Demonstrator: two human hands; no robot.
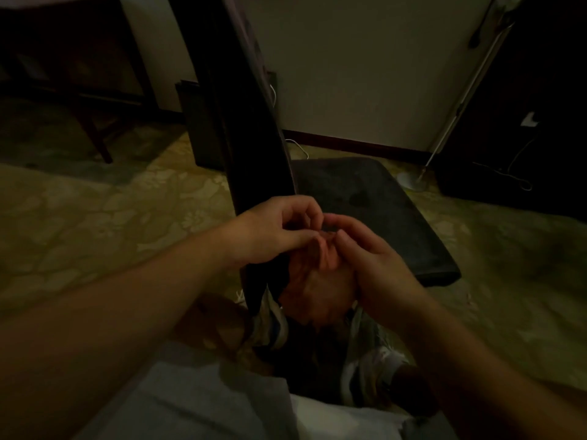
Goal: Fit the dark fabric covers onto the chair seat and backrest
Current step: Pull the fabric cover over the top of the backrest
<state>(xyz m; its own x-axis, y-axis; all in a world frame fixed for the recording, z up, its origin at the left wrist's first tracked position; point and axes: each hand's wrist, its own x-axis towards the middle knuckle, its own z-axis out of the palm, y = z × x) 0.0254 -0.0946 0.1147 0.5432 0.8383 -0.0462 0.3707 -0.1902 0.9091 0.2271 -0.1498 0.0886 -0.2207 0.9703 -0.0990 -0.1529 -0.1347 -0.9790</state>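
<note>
Both forearms come in from the bottom edge and meet mid-frame, over a lap in light fabric. Left hand sits at the lower rear edge of the backrest; its fingers curl and the thumb closes toward the right hand, pinching something small at the cover edge, possibly a tie or fastener. Too dark to say which. Right hand mirrors it: fingertips bent in, touching or nearly touching the left fingertips at the same spot. Both grips look closed on that small bit of the cover, not on the chair frame.

Backrest runs as a long dark slab from the hands up and left to the top of the frame, long axis steeply tilted, already dark-covered as far as can be seen. Seat lies to the right of and beyond the hands, flat, dark, also looks covered. The seat's near corner is just beside the right hand.

Key relation: the work point is at the junction where backrest bottom meets seat rear, directly between the two hands. Left hand is on the backrest side, right hand on the seat side. Neither is clearly nearer; they are paired.

Judgement: late in the task, securing the backrest cover at its lower edge. Floor is a patterned carpet.
</note>
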